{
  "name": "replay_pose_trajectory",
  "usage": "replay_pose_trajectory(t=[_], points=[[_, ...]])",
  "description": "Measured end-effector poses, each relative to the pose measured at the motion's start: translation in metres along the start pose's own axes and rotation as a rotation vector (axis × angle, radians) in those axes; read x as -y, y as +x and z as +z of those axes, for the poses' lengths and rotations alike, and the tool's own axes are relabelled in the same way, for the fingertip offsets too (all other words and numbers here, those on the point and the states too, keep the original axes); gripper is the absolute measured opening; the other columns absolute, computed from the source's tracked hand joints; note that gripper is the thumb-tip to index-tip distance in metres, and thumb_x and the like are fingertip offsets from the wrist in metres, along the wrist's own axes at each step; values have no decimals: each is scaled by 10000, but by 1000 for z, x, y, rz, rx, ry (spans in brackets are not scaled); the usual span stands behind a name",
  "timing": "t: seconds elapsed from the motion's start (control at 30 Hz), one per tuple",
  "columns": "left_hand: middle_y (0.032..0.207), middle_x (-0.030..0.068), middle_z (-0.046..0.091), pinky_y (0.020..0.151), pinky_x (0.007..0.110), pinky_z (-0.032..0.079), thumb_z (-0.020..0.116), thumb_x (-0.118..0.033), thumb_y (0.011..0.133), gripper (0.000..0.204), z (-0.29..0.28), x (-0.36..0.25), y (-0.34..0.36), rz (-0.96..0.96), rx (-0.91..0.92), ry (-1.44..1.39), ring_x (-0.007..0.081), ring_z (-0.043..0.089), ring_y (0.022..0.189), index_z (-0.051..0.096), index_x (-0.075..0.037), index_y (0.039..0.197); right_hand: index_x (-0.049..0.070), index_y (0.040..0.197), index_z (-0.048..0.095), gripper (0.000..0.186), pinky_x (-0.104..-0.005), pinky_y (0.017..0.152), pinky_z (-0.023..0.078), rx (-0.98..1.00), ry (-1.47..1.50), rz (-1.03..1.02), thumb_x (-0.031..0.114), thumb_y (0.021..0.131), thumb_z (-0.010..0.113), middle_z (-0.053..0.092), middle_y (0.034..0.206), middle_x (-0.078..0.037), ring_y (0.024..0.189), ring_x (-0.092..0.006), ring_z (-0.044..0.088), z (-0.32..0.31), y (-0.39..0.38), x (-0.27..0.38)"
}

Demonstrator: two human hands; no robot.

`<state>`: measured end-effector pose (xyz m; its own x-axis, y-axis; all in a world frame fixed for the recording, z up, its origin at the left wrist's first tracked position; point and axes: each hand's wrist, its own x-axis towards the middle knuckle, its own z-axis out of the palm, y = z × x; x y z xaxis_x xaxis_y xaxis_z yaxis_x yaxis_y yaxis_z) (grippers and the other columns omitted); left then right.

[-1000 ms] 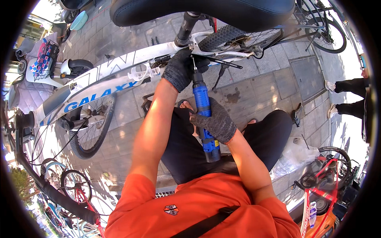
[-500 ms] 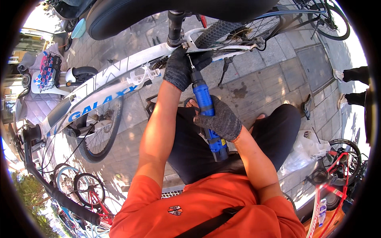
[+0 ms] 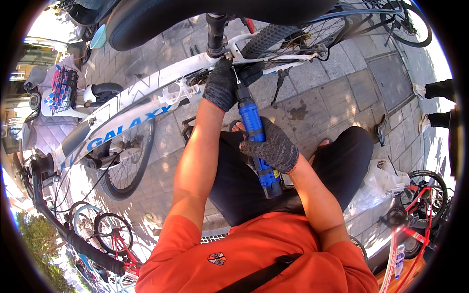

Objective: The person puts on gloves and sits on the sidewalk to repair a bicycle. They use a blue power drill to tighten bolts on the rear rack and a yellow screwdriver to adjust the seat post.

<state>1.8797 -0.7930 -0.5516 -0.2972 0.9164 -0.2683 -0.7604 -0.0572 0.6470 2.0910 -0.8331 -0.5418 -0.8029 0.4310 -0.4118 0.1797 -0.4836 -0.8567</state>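
Barely anything has shifted: the right hand (image 3: 273, 149) stays wrapped round the blue cylindrical tool (image 3: 251, 119), its thin shaft (image 3: 236, 76) just right of the left hand (image 3: 219, 87), whose grip I cannot tell, the white bicycle frame (image 3: 194, 64) just beyond; work seemingly continues at one spot

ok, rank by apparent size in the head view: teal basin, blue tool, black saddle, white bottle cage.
Largest to smallest:
1. Black saddle, cut off by the picture's edge
2. Blue tool, partly covered
3. White bottle cage
4. Teal basin; farther off, so its true rank is unsure
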Motion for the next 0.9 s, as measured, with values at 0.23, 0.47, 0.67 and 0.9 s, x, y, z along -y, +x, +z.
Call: replay_pose_trajectory(t=[0.23,0.47,0.67,0.9], points=[[1289,340,572,1028,578,515,425,-419,1044,606,-5,0,2,-15,16,-79,487,627,1131,435,92,1370,35,1292,531,562,-320,791,542,20,1,19,96,807,807,677,1086,-57,902,-140,633,-1,0,2],[1304,363,547,1055,614,477,452,-259,977,565,-16,2,6,-42,100,-219,532,581,1173,391,127,1385,39,1309,450,642,-350,566,570,39,26,7,146,804,832,654,856,-87,651,-189,672,0,1,3],[1310,381,531,1065,623,464,445,-214,955,567,-20,3,7,-56,100,-283,541,568,1185,380,162,1374,25,1307,454,617,-350,570,575,93,156,67,136,815,809,655,858,-83,653,-193,676,1,-3,12],[1310,381,533,1064,620,466,394,-198,970,534,-16,2,2,-21,113,-263,532,569,1188,406,162,1364,19,1221,598,442,-347,598,561,13,240,24,115,817,750,666,907,-92,653,-203,666,10,3,22]])
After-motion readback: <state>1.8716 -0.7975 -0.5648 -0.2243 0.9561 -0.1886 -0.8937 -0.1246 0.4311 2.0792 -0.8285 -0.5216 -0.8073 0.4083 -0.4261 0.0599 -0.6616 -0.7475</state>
